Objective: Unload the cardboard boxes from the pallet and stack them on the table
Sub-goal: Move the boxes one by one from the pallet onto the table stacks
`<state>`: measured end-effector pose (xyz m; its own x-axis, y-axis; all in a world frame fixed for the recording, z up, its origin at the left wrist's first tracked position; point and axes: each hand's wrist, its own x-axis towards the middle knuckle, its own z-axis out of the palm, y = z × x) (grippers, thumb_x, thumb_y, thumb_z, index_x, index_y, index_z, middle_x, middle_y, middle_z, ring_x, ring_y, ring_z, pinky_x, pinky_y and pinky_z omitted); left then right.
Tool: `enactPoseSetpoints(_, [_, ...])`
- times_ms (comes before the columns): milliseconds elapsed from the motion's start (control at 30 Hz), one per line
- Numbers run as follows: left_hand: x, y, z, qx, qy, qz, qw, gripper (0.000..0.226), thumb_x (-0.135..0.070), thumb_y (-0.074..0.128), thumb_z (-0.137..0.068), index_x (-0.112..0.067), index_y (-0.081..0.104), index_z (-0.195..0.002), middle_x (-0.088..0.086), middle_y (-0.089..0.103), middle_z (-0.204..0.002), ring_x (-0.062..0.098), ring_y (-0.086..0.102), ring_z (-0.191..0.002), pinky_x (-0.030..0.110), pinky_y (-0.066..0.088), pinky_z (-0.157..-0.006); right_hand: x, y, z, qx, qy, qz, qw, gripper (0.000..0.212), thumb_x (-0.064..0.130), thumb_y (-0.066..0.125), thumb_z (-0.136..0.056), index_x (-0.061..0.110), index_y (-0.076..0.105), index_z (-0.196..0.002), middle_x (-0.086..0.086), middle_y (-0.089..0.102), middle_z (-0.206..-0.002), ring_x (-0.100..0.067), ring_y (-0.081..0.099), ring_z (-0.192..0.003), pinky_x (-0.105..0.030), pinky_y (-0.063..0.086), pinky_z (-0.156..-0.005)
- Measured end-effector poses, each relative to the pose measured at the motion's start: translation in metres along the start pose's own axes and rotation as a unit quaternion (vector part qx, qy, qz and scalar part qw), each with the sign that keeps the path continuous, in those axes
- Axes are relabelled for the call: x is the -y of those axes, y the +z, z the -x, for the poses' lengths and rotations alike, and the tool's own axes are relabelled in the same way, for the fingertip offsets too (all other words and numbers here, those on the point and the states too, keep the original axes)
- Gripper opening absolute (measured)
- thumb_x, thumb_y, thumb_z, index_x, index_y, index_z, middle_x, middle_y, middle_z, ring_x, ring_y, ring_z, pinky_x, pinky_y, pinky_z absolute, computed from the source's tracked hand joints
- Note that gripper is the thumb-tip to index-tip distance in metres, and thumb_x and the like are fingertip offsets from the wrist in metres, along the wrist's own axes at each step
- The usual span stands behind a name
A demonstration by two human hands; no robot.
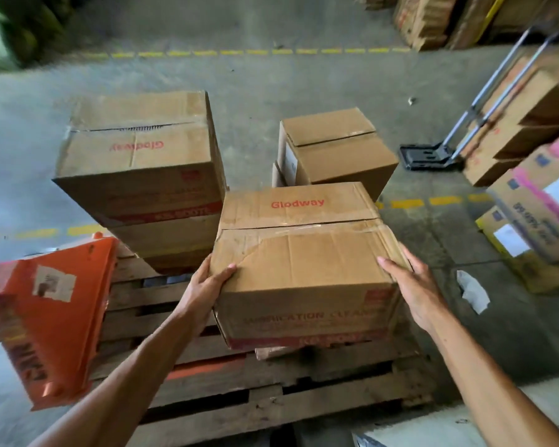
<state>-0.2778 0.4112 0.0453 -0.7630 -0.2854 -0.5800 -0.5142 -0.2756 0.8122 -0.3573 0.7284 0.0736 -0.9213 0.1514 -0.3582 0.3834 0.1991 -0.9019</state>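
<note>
Left hand (207, 285) and right hand (415, 285) on near Glodway box (304, 253) sides atop pallet (271, 391), left thumb over top edge, right fingers straight, pressing flat.

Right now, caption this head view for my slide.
Both hands, left hand and right hand, clasp a Glodway box on the wooden pallet.

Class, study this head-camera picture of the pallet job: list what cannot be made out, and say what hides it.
- The table: not seen in the head view.
- Left hand fingers: behind the near Glodway box, only the thumb shows.
- Red print on that box's front: blurred.
- Pallet under the boxes: covered.
- Orange box: cut by the left edge.
- Right hand: on the box's right side; its grip is unclear.
</note>
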Motion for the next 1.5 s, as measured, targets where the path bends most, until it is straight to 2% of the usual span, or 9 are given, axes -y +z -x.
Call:
enactPoseSetpoints(200, [-0.068, -0.045, 0.085, 0.08, 0.12, 0.004, 0.99, 0.06, -0.029, 0.067, -0.086, -0.032, 0.041, -0.14, 0.005, 0.06, -0.125, 0.025, 0.066, -0.1, 0.037, 0.059, -0.072, 0.066, -0.005, 0.13, -0.051, -0.103, -0.059, 0.992, 0.057, 0.022, 0.07, -0.086, 0.025, 0.049, -0.139, 0.016, 0.064, -0.103, 0.003, 0.057, -0.091, -0.026, 0.039, -0.092])
enactPoseSetpoints(433, [-0.113, -0.089, 0.21, 0.248, 0.219, 0.013, 0.944, 0.073, -0.037, 0.073, -0.08, -0.037, 0.038, -0.143, 0.008, 0.058, -0.129, 0.031, 0.066, -0.106, 0.054, 0.054, -0.089, 0.1, -0.042, 0.335, -0.184, -0.219, -0.084, 0.954, 0.08, 0.076, 0.076, -0.039, 0.051, 0.064, -0.114, 0.007, 0.064, -0.125, -0.015, 0.06, -0.116, -0.041, 0.046, -0.099])
enactPoseSetpoints(567, [-0.123, -0.079, 0.296, 0.293, 0.258, 0.004, 0.921, 0.065, -0.03, 0.067, -0.086, -0.033, 0.038, -0.143, -0.002, 0.059, -0.114, 0.017, 0.064, -0.092, 0.026, 0.056, -0.066, 0.119, -0.067, 0.461, -0.262, -0.245, -0.112, 0.927, 0.067, 0.067, 0.081, -0.044, 0.046, 0.067, -0.106, 0.007, 0.071, -0.116, -0.01, 0.067, -0.104, -0.032, 0.05, -0.089])
enactPoseSetpoints(667, [-0.117, -0.064, 0.353, 0.348, 0.266, -0.016, 0.899, 0.05, -0.025, 0.063, -0.089, -0.027, 0.045, -0.136, -0.009, 0.059, -0.102, 0.004, 0.062, -0.074, 0.011, 0.046, -0.043, 0.12, -0.089, 0.541, -0.338, -0.256, -0.134, 0.896, 0.028, 0.029, 0.07, -0.085, 0.042, 0.057, -0.106, 0.012, 0.073, -0.097, 0.003, 0.069, -0.076, -0.016, 0.051, -0.062])
enactPoseSetpoints(933, [-0.066, 0.01, 0.503, 0.536, 0.199, -0.166, 0.804, 0.03, -0.028, 0.07, -0.081, -0.008, 0.07, -0.104, 0.008, 0.071, -0.099, 0.011, 0.067, -0.074, 0.021, 0.051, -0.061, 0.052, -0.164, 0.751, -0.548, -0.149, -0.139, 0.811, 0.014, 0.008, 0.057, -0.087, 0.008, 0.071, -0.087, -0.001, 0.07, -0.059, -0.014, 0.064, -0.047, -0.025, 0.053, -0.05])
enactPoseSetpoints(1067, [-0.007, 0.042, 0.585, 0.613, 0.17, -0.245, 0.731, 0.041, -0.042, 0.073, -0.07, -0.01, 0.074, -0.095, 0.011, 0.074, -0.103, 0.027, 0.069, -0.096, 0.043, 0.051, -0.095, -0.009, -0.195, 0.86, -0.61, -0.091, -0.153, 0.772, 0.018, 0.019, 0.063, -0.083, 0.006, 0.071, -0.094, -0.011, 0.071, -0.076, -0.028, 0.065, -0.069, -0.045, 0.055, -0.079])
enactPoseSetpoints(1167, [0.044, 0.065, 0.646, 0.668, 0.105, -0.245, 0.695, 0.018, -0.015, 0.059, -0.089, -0.006, 0.068, -0.101, 0.014, 0.074, -0.095, 0.025, 0.069, -0.08, 0.036, 0.054, -0.082, -0.046, -0.215, 0.929, -0.651, -0.063, -0.147, 0.742, 0.015, 0.024, 0.065, -0.085, 0.015, 0.073, -0.094, -0.007, 0.076, -0.08, -0.026, 0.068, -0.073, -0.042, 0.054, -0.077])
enactPoseSetpoints(1400, [0.128, 0.139, 0.77, 0.718, 0.128, -0.231, 0.644, 0.013, -0.012, 0.056, -0.091, -0.007, 0.067, -0.095, 0.003, 0.074, -0.072, 0.011, 0.067, -0.056, 0.016, 0.049, -0.048, -0.106, -0.293, 1.034, -0.704, -0.087, -0.155, 0.688, 0.025, 0.022, 0.061, -0.088, 0.023, 0.071, -0.111, -0.007, 0.077, -0.089, -0.024, 0.072, -0.074, -0.031, 0.053, -0.058])
enactPoseSetpoints(1500, [0.147, 0.173, 0.817, 0.722, 0.159, -0.184, 0.648, 0.022, -0.01, 0.059, -0.088, -0.01, 0.066, -0.109, 0.006, 0.075, -0.095, 0.012, 0.068, -0.069, 0.018, 0.05, -0.055, -0.117, -0.343, 1.057, -0.7, -0.118, -0.176, 0.682, 0.028, 0.021, 0.059, -0.09, 0.025, 0.068, -0.117, -0.01, 0.076, -0.093, -0.027, 0.071, -0.08, -0.036, 0.057, -0.063])
